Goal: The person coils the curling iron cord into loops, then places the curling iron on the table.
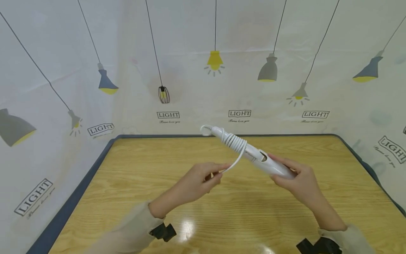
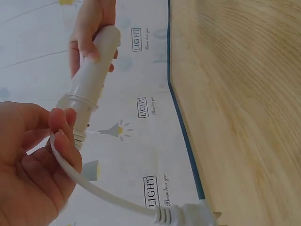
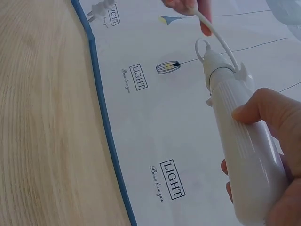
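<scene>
A white wand-shaped electric appliance (image 1: 277,165) is held up at a slant over the table, its thick end low on the right. My right hand (image 1: 301,180) grips that thick end, thumb along one side, fingers round the other. Several turns of white power cord (image 1: 235,141) wrap the thinner part, and a small loop of cord curls at the tip. My left hand (image 1: 203,178) pinches the free length of cord between thumb and fingers, left of the wand. Past the left fingers, the cord runs to a white plug (image 2: 188,214), seen at the bottom of the left wrist view.
Below the hands lies a wood-grain table (image 1: 177,155) with a dark blue edge (image 1: 76,197). White sheeting printed with hanging lamps (image 1: 190,28) and LIGHT labels stands behind it and along both sides. Black straps (image 1: 162,231) sit on both sleeves.
</scene>
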{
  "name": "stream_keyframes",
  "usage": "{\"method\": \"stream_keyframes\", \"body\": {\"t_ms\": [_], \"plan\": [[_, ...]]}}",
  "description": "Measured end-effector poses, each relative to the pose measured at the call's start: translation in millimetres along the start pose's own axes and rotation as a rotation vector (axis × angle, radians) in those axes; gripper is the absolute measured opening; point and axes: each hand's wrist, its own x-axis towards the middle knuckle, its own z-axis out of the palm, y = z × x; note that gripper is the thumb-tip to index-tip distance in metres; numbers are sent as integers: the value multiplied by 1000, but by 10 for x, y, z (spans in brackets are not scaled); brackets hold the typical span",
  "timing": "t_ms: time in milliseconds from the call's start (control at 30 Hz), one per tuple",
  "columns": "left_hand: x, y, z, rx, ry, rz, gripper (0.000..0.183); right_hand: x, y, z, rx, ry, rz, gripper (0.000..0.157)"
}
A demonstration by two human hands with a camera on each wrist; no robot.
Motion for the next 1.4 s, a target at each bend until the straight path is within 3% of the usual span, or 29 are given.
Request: {"method": "stream_keyframes", "body": {"t_ms": [233, 367, 600, 800, 933, 1233, 1367, 1400], "plan": [[11, -108, 95, -162, 63, -31, 33, -43, -156, -89, 97, 20, -26, 50], [26, -160, 118, -222, 81, -4, 31, -75, -225, -109, 120, 31, -77, 52], [90, -238, 101, -265, 94, 17, 25, -111, -273, -118, 202, 26, -112, 54], [167, -353, 12, -268, 112, -47, 19, -133, -278, -116, 284, 12, -162, 56], [245, -422, -23, -266, 91, -83, 14, -157, -271, -117, 339, -16, -150, 55], [414, -541, -1, -285, -36, 60, 8, -176, -207, -121, 455, -132, -233, 57], [428, -532, -9, -200, -84, 112, 6, -174, -189, -141, 483, -223, -295, 58], [410, -466, -34, -168, -91, 144, 5, -175, -189, -145, 477, -250, -308, 58]]}}
